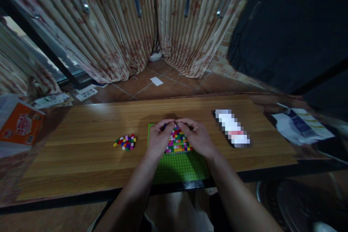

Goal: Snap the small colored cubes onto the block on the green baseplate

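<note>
Both my hands are on the coloured block patch [179, 144], which sits on the far half of the green baseplate [179, 169], dead centre in front of me on the wooden table [81, 145]. L hand [159, 139] covers the patch's left edge and R hand [197, 138] its right edge. The fingertips [170, 123] of both curl down and meet at the far rim of the patch, tips touching or v. close. Whether they pinch a single block there or just press on the top row I can't tell, since the knuckles hide it. The patch is roughly square, no real long axis. The baseplate's long side runs away from me, and its near half is bare studs right at the table edge. Both hands are equally near the patch. The loose blocks [125, 142], a small mixed-colour heap, lie to the left, apart from the plate, so the L hand is the nearer one by far. On the right, well apart from the R hand, there's a blurred-out oblong thing [232, 128] lying at a slant. Orange box [20, 125] at the far left end, papers [301, 125] at the far right.
</note>
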Demonstrator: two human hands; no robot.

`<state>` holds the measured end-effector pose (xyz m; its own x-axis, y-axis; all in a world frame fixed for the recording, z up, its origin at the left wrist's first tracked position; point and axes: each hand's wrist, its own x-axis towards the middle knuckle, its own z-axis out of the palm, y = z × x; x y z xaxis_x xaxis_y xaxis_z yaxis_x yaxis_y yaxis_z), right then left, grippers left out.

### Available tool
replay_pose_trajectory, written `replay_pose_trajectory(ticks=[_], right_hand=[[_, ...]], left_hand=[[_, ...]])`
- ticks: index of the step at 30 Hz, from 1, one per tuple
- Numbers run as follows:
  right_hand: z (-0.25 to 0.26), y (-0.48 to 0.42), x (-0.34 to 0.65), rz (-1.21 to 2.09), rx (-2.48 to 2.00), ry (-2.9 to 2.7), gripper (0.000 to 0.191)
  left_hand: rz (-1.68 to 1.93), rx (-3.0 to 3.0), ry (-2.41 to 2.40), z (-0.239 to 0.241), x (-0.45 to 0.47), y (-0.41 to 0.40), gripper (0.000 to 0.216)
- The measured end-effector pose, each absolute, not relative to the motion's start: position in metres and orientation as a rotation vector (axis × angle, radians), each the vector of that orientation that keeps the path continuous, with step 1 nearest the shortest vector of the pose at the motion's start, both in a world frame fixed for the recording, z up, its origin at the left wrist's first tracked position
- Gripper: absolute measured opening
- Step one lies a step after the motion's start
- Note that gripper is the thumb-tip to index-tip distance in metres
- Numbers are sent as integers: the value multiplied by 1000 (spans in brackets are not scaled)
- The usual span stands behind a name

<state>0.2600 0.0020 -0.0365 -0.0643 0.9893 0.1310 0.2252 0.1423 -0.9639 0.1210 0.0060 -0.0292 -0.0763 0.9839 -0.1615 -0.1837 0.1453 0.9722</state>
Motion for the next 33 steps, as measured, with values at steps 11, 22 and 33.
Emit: replay_pose_trajectory(ticks=[11,22,33], right_hand=[[-41,1,244,1088,-1334,-984,33],[-40,11,251,929,-1372,-895,30],[-32,4,260,704,-1336,-955,25]], left_hand=[[1318,908,1192,-35,124,5,24],[1419,973,1096,-40,139,11,26],[1129,1550,1605,-19,14,12,12]])
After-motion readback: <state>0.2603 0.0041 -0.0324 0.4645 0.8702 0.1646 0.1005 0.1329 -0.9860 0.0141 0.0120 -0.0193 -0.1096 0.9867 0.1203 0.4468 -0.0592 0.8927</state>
